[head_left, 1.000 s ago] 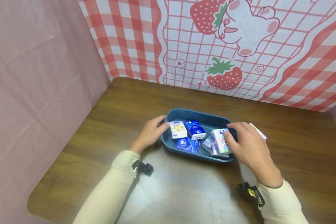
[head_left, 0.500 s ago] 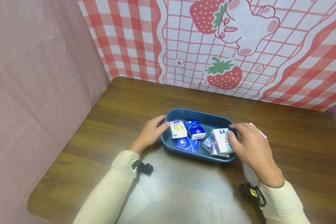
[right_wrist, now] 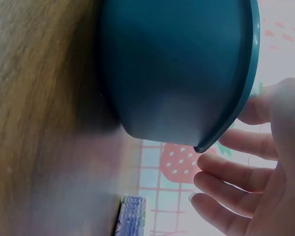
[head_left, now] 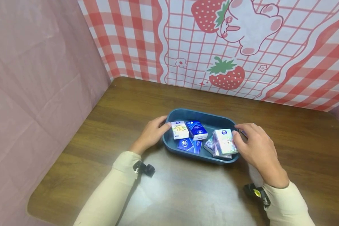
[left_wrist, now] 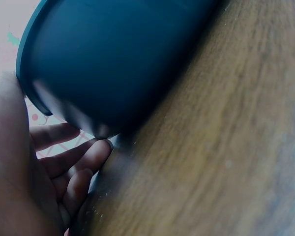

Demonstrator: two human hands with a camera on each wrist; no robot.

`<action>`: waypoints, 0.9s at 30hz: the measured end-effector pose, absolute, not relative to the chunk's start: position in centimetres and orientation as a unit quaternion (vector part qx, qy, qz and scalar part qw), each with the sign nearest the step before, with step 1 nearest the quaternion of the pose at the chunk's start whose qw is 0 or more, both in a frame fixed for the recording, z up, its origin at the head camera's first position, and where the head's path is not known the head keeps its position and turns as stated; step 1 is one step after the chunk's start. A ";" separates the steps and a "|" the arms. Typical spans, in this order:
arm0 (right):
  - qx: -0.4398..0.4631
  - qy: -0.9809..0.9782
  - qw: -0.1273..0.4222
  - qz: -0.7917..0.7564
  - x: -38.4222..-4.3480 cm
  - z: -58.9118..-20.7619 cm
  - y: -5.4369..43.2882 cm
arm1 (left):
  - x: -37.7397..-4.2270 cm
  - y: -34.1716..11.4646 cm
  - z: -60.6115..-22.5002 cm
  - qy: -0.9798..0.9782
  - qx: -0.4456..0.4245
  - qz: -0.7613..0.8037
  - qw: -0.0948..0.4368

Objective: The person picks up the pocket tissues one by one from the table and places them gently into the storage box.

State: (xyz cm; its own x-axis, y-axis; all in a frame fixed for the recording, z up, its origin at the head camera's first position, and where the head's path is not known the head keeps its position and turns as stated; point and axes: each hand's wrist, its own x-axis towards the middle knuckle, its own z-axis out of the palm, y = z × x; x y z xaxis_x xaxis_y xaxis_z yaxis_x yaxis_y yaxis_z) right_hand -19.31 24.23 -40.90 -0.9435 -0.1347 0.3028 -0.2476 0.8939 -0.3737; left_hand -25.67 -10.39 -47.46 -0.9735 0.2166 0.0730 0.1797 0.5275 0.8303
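A dark teal plastic bin (head_left: 203,115) stands on the table, holding several small tissue packs. At its left lie a white pack with a yellow cartoon (head_left: 180,130) and two blue packs, one blue pack (head_left: 197,129) lying above the other (head_left: 188,146). A white pack with a cartoon print (head_left: 225,139) tops purple packs at the right. My left hand (head_left: 152,133) holds the bin's left end, thumb at the rim and fingers against the outer wall (left_wrist: 98,54). My right hand (head_left: 257,146) hovers at the right end, fingers relaxed, fingertips just beside the rim (right_wrist: 253,54).
A purple patterned pack (right_wrist: 131,216) lies on the table beyond the bin's right end, mostly hidden by my right hand in the head view. A checked strawberry cloth (head_left: 186,40) hangs behind the brown table (head_left: 101,125); a pink curtain (head_left: 45,78) hangs at the left.
My right hand has shifted slightly right, its thumb drawing back off the top white pack to the bin's right rim. My left hand and the bin have stayed put.
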 end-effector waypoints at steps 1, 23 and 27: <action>0.099 -0.964 0.136 0.208 -19.3 -40.9 24.3 | -25.7 -10.4 -47.5 0.874 0.114 0.473 0.019; 0.083 -0.968 0.132 0.197 -20.3 -41.6 26.2 | -25.7 -10.4 -47.5 0.874 0.116 0.471 0.018; 0.073 -0.970 0.122 0.196 -20.4 -41.7 26.7 | -25.7 -10.4 -47.5 0.876 0.114 0.469 0.020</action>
State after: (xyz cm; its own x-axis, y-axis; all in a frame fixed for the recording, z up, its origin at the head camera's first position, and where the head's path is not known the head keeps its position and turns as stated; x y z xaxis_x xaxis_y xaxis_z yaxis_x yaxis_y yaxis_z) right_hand -20.42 26.72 -41.70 -0.9597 -0.0939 0.2649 -0.1895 0.9122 -0.3632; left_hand -25.73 -10.37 -47.49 -0.9732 0.2184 0.0720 0.1810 0.5340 0.8259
